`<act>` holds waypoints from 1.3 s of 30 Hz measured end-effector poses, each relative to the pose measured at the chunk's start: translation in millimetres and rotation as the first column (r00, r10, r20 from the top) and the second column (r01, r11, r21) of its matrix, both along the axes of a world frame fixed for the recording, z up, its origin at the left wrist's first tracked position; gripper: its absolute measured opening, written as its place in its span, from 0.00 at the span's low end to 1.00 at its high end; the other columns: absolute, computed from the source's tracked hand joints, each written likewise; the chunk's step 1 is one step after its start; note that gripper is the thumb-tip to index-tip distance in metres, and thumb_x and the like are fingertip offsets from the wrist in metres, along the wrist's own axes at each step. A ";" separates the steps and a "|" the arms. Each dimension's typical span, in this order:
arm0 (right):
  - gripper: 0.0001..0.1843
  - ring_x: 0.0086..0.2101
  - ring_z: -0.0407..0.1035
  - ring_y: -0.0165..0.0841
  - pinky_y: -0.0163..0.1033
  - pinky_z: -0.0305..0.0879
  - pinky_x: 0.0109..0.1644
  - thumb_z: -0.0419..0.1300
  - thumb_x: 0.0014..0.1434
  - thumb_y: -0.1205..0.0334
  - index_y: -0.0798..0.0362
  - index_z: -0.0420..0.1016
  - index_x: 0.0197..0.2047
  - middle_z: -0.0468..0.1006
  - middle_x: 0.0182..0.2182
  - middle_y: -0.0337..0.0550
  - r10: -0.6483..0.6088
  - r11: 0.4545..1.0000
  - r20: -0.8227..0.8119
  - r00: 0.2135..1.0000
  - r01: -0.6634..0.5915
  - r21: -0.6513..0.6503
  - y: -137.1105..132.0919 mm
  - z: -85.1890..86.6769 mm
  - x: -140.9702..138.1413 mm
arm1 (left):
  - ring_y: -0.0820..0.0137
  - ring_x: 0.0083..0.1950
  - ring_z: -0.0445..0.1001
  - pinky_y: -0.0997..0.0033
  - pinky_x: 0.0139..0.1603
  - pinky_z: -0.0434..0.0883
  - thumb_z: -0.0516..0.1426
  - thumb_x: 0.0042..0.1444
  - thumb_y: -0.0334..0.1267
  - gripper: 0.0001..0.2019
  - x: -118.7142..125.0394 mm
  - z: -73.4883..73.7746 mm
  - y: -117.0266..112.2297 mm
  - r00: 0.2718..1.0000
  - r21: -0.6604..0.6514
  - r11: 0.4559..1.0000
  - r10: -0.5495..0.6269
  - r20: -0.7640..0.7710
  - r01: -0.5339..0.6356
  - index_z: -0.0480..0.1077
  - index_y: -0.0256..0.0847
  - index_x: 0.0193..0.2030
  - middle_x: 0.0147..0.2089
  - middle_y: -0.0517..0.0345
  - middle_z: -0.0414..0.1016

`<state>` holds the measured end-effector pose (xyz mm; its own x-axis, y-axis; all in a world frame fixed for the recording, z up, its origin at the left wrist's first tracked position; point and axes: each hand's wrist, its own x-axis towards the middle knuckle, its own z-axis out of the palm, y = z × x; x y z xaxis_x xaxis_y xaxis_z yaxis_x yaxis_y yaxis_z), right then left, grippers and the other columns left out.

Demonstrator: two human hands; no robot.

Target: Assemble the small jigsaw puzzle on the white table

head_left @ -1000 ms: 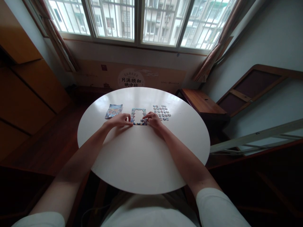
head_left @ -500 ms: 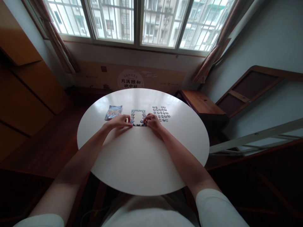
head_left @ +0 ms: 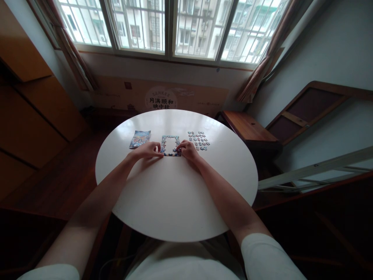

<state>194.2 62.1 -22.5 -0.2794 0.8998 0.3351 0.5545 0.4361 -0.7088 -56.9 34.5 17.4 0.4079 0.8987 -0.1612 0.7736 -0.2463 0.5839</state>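
Note:
A small jigsaw frame [head_left: 169, 137], its border joined and its middle bare, lies on the round white table [head_left: 175, 194]. My left hand [head_left: 147, 149] rests at the frame's near left corner with fingers curled and pressed on the edge. My right hand [head_left: 188, 149] is at the near right corner, fingers pinched together on the frame's right edge. What the pinch holds is too small to make out. Loose puzzle pieces [head_left: 198, 140] lie spread just right of my right hand.
A small printed picture card [head_left: 140, 138] lies left of the frame. A wooden bench [head_left: 247, 130] stands right of the table, wooden cabinets [head_left: 32, 116] to the left, a barred window [head_left: 171, 25] beyond. Table edge runs near my body.
My right hand has drawn slightly in toward the frame's near right corner. The left hand has stayed put. The view shifted a little.

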 end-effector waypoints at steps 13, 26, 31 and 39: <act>0.09 0.28 0.67 0.27 0.35 0.67 0.40 0.60 0.55 0.70 0.57 0.82 0.37 0.73 0.33 0.42 0.041 0.998 0.009 0.999 -0.041 0.036 -6.8 4.3 -3.8 | 0.70 0.23 0.69 0.71 0.26 0.58 0.63 0.44 0.61 0.23 -0.3 0.1 -0.1 1.000 -0.002 1.000 -0.002 0.012 0.003 0.69 0.43 0.34 0.24 0.61 0.71; 0.10 0.34 0.71 0.29 0.34 0.65 0.45 0.58 0.59 0.70 0.56 0.82 0.38 0.75 0.33 0.42 -0.002 0.999 0.046 0.999 0.000 0.040 -6.0 3.7 -4.9 | 0.69 0.24 0.69 0.72 0.26 0.57 0.62 0.45 0.61 0.23 0.6 0.7 -0.4 1.000 0.004 1.000 -0.005 -0.011 0.005 0.68 0.43 0.34 0.24 0.61 0.72; 0.12 0.35 0.72 0.30 0.34 0.65 0.46 0.58 0.58 0.74 0.56 0.82 0.38 0.76 0.34 0.43 -0.001 0.999 0.052 0.999 -0.001 0.050 -5.4 2.7 -4.3 | 0.70 0.24 0.68 0.72 0.26 0.56 0.63 0.44 0.60 0.23 1.2 0.5 0.0 1.000 0.004 1.000 0.002 0.002 -0.002 0.68 0.43 0.33 0.24 0.61 0.71; 0.10 0.36 0.73 0.32 0.35 0.66 0.46 0.58 0.62 0.66 0.56 0.82 0.38 0.78 0.34 0.45 0.009 0.996 0.062 0.998 -0.014 0.083 -3.0 0.3 -4.7 | 0.70 0.24 0.68 0.72 0.26 0.56 0.63 0.44 0.61 0.24 0.7 -0.2 1.3 1.000 -0.001 1.000 0.002 -0.009 -0.002 0.69 0.42 0.34 0.24 0.62 0.71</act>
<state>189.5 59.1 -22.2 -0.3117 0.8662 0.3906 0.5909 0.4987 -0.6342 -56.2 35.8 17.2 0.4045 0.8994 -0.1657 0.7791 -0.2440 0.5775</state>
